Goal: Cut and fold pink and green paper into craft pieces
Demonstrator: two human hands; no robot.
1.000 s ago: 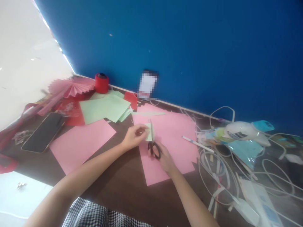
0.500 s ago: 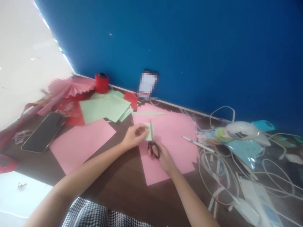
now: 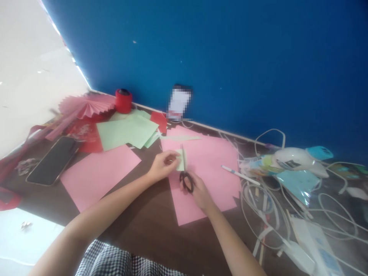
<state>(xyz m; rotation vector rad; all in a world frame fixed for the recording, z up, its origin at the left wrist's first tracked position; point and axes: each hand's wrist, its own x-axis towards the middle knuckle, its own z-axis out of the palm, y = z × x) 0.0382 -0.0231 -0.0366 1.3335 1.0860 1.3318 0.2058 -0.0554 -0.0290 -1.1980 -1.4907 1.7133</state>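
two bare forearms end in the left hand [image 3: 162, 165] and the right hand [image 3: 199, 193]. between the arms, close to the body, shows a black-and-white checked garment [image 3: 120, 262] with small squares.

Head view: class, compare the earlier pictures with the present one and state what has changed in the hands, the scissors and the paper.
Nothing visibly changed. The left hand still pinches the small green paper, and the right hand still holds the black scissors with the blades at that paper, above the pink sheet.
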